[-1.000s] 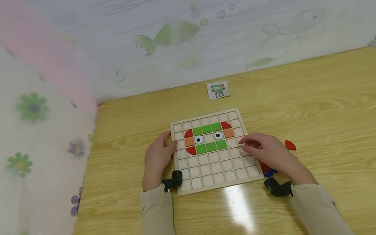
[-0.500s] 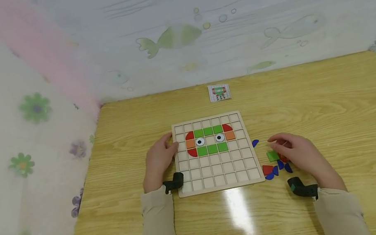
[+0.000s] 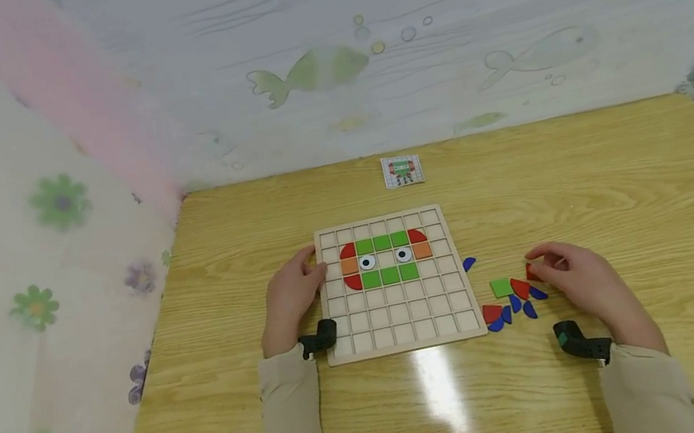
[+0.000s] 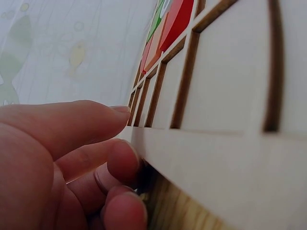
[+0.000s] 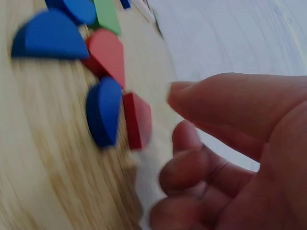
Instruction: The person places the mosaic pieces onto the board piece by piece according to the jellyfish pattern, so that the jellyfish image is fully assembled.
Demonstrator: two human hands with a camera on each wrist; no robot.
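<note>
A pale wooden grid board (image 3: pixel 398 308) lies on the table with a face of green, red and orange tiles and two eye tiles in its upper rows. My left hand (image 3: pixel 313 269) grips the board's left edge (image 4: pixel 201 158), thumb on top and fingers (image 4: pixel 120 163) curled against its side. To the right of the board my right hand (image 3: pixel 540 264) hovers with loosely curled fingers (image 5: pixel 192 96) just beside a small red piece (image 3: pixel 530 272) (image 5: pixel 136 120), and I see a thin gap between them. A blue piece (image 5: pixel 103 117) leans against that red piece.
Loose pieces lie between board and right hand: a green square (image 3: pixel 501 287), a red quarter (image 3: pixel 520 288), another red piece (image 3: pixel 492 312) and several blue ones (image 3: pixel 529 309). A lone blue piece (image 3: pixel 469 264) sits by the board's right edge. A pattern card (image 3: pixel 402 169) lies farther back. Patterned curtains surround the table (image 3: pixel 627 182).
My right hand left the board's right side and moved rightward across the loose pieces to the far red piece. The left hand kept its hold on the board.
</note>
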